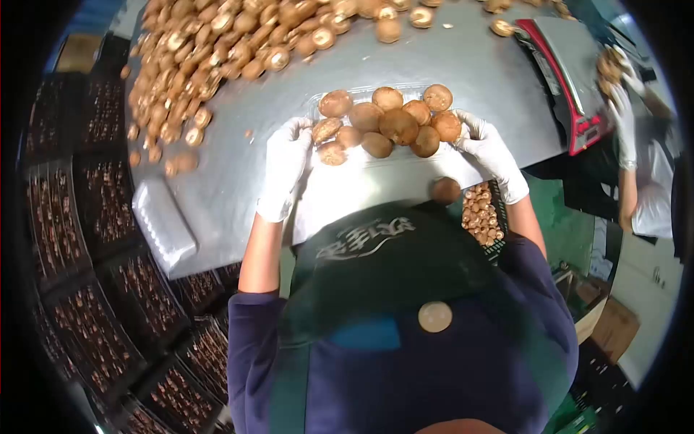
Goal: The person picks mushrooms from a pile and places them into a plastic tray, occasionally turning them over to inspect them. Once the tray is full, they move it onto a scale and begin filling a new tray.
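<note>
Right, the room: dark crates (pixel 119 318) of mushrooms ranked along the left, green floor (pixel 546 206) at right. The table (pixel 238 170) is smooth grey metal, glare at its near side. On its far left lies a broad heap (pixel 238 29), stragglers around its edges. A red-edged panel (pixel 564 58) stands at right; past it, a co-worker's gloved hands (pixel 622 119) at another mushroom pack (pixel 611 69). A stack of clear trays (pixel 165 224) sits at the near left corner; a green crate (pixel 494 252) of mushrooms is below the near edge, right.

The tray (pixel 396 156), clear and shallow, is at mid-table between the person's hands, loaded with roughly a dozen mushrooms (pixel 398 127), brown caps mostly up, some on top of others. Left hand (pixel 285 159), gloved, grasps its left end by the fingers; right hand (pixel 491 148), gloved, grasps the right end, fingertips against the end mushroom.

Risks, my reading: round caps piled above a low rim could roll off if one end rises faster. Thin plastic might bow under a squeeze, popping the middle caps up. Slick gloves could slip.

One blurred mushroom (pixel 444 190) shows by the near edge; cannot tell whether it rests there or is below. If resting, a sleeve might knock it down.
</note>
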### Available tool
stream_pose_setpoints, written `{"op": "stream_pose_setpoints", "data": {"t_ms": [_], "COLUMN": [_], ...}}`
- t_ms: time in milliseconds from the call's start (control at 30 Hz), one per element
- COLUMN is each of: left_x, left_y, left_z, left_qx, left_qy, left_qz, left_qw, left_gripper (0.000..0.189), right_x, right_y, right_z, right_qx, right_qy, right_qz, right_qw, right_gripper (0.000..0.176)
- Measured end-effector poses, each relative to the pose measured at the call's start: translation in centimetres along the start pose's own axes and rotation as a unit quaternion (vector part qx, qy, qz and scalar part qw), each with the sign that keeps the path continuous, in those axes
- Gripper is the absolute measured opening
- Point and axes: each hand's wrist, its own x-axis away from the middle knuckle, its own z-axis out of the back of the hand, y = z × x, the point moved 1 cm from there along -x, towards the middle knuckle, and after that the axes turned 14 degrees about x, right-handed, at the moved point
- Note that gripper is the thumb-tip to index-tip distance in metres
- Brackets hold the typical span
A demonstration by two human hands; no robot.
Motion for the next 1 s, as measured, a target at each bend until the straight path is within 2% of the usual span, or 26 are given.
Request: {"op": "stream_pose_setpoints", "data": {"t_ms": [33,100,133,167,200,233,267,333,367,433,500,533,567,600,633,667,700,733,767,800,833,867,900,933,967,1000], "left_x": [-1.3,-4.3,-6.1,-7.2,-9.4,-10.0,-11.2,-12.9,-14.0,-14.5,-14.7,-13.7,-12.5,-10.7,-8.7,-6.8,-5.4,-3.3,-2.7,-0.6,1.9,3.8,6.2,8.4,10.0,10.8], "left_y": [0.4,2.1,3.2,3.5,3.9,5.3,5.0,6.4,5.6,7.0,6.0,6.4,6.3,6.8,7.3,7.1,6.0,6.1,3.2,2.7,2.9,-1.5,-3.8,-5.1,-6.3,-7.4], "left_z": [-1.3,-5.5,-7.8,-10.1,-13.0,-16.0,-18.2,-23.3,-25.2,-27.8,-27.5,-25.8,-22.8,-19.2,-15.4,-10.7,-6.2,-2.4,3.4,7.5,12.6,19.3,22.4,25.8,28.2,28.9], "left_qx": [0.0,-0.007,-0.09,-0.024,-0.125,-0.144,-0.078,-0.161,-0.122,-0.183,-0.145,-0.143,-0.122,-0.103,-0.155,-0.175,-0.213,-0.207,-0.267,-0.374,-0.309,-0.427,-0.571,-0.549,-0.508,-0.503], "left_qy": [-0.02,-0.065,-0.095,-0.149,-0.143,-0.139,-0.217,-0.202,-0.231,-0.253,-0.247,-0.241,-0.243,-0.24,-0.169,-0.119,0.0,0.109,0.222,0.348,0.331,0.447,0.513,0.501,0.473,0.475], "left_qz": [-0.009,-0.038,-0.075,-0.174,-0.192,-0.155,-0.233,-0.182,-0.243,-0.161,-0.214,-0.21,-0.234,-0.255,-0.248,-0.277,-0.294,-0.264,-0.303,-0.246,-0.161,-0.191,-0.195,-0.027,0.14,0.141], "left_qw": [1.0,0.997,0.989,0.973,0.963,0.967,0.945,0.949,0.934,0.936,0.934,0.937,0.934,0.931,0.941,0.937,0.932,0.936,0.887,0.824,0.877,0.762,0.611,0.668,0.706,0.708], "left_gripper": [0.016,0.019,0.021,0.023,0.026,0.027,0.028,0.032,0.033,0.038,0.039,0.039,0.039,0.04,0.039,0.038,0.035,0.034,0.031,0.031,0.033,0.032,0.029,0.027,0.025,0.025], "right_x": [0.8,2.7,4.0,5.3,6.0,6.4,7.1,8.2,8.3,8.5,8.8,9.1,10.0,10.4,10.3,10.4,10.0,9.7,9.3,8.5,8.2,7.8,7.5,7.1,6.5,5.7], "right_y": [0.3,0.7,-0.2,-1.4,-1.6,2.8,3.2,5.2,7.2,7.9,10.3,8.6,6.7,3.7,1.2,-2.4,-3.0,-2.8,-3.5,-3.3,-1.6,-0.7,-0.2,0.1,0.3,0.1], "right_z": [0.7,4.1,5.1,6.0,6.8,9.5,10.6,13.1,14.7,16.3,17.6,16.5,14.9,12.6,10.3,7.1,4.6,1.9,-0.7,-2.6,-4.1,-4.9,-5.3,-5.4,-5.1,-4.9], "right_qx": [-0.039,-0.004,-0.03,-0.056,-0.024,0.048,0.027,0.024,0.041,0.035,0.045,0.048,0.332,0.582,0.615,0.574,0.532,0.439,0.457,0.446,0.483,0.495,0.508,0.51,0.472,0.433], "right_qy": [0.024,0.098,0.12,0.138,0.185,0.237,0.25,0.272,0.282,0.3,0.279,0.271,0.374,0.437,0.465,0.414,0.338,0.212,0.094,-0.012,-0.011,-0.008,-0.006,-0.009,-0.001,0.008], "right_qz": [-0.016,-0.008,-0.005,-0.002,-0.021,-0.024,-0.04,-0.055,-0.054,-0.062,-0.059,-0.059,-0.069,-0.062,-0.08,0.018,0.133,0.152,0.186,0.193,0.259,0.265,0.272,0.276,0.245,0.213], "right_qw": [0.999,0.995,0.992,0.989,0.982,0.97,0.967,0.96,0.957,0.951,0.957,0.959,0.863,0.684,0.631,0.706,0.765,0.86,0.865,0.874,0.836,0.827,0.818,0.815,0.847,0.876], "right_gripper": [0.054,0.056,0.057,0.059,0.059,0.061,0.061,0.062,0.062,0.059,0.054,0.054,0.049,0.045,0.038,0.037,0.041,0.046,0.05,0.053,0.054,0.054,0.054,0.054,0.049,0.044]}}
